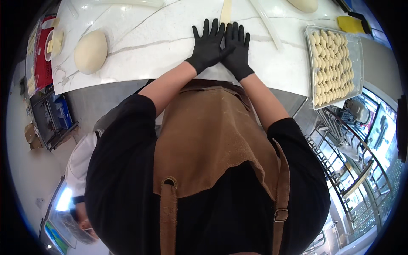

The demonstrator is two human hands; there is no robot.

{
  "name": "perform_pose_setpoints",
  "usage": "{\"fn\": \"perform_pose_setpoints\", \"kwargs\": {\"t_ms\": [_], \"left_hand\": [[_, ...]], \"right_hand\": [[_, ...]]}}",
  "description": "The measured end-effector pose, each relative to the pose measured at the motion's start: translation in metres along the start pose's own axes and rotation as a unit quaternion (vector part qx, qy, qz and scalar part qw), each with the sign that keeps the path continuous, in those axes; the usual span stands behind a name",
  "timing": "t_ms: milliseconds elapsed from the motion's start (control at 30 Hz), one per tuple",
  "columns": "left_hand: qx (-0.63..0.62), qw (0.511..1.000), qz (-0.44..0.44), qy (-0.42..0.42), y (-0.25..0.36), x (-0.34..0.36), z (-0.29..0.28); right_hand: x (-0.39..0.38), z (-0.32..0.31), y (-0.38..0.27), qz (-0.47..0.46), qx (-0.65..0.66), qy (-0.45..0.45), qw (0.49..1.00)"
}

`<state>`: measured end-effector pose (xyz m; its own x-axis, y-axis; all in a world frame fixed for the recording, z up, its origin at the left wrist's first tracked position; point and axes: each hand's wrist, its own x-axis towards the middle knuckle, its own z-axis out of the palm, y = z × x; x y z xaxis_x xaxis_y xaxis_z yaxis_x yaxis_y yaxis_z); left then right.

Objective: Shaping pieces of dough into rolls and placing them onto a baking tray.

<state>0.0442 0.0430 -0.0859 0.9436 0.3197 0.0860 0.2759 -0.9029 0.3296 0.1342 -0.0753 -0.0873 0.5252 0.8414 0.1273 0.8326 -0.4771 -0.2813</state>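
Observation:
Both my hands wear black gloves and lie flat, side by side, on the white marbled counter. My left hand has its fingers stretched out and spread. Its thumb side meets my right hand, whose fingers are also extended. A narrow pale strip of dough runs away from between my fingertips toward the far edge. Whether more of it lies beneath my palms is hidden. A whitish rod rests at a slant just right of my right hand. Neither hand grips anything.
A large dough ball sits at the left, another at the far right. A clear tray holds rows of shaped dough pieces. Beyond it lies a yellow tool. Left are a bowl and a red crate; a person is behind.

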Motion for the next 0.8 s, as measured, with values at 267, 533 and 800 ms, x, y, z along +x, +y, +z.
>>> {"fn": "perform_pose_setpoints", "kwargs": {"t_ms": [267,533,800], "left_hand": [[-0.008,0.999,-0.037,-0.008,-0.006,0.027,-0.012],[0.038,0.999,-0.03,0.02,-0.025,0.047,-0.008],[-0.159,0.952,-0.099,0.244,-0.1,0.086,-0.087]], "right_hand": [[0.03,-0.005,0.0,0.031,-0.036,-0.017,0.999],[0.053,-0.005,0.007,0.029,-0.03,0.05,0.998],[0.097,-0.052,0.036,-0.126,0.023,-0.04,0.991]]}}
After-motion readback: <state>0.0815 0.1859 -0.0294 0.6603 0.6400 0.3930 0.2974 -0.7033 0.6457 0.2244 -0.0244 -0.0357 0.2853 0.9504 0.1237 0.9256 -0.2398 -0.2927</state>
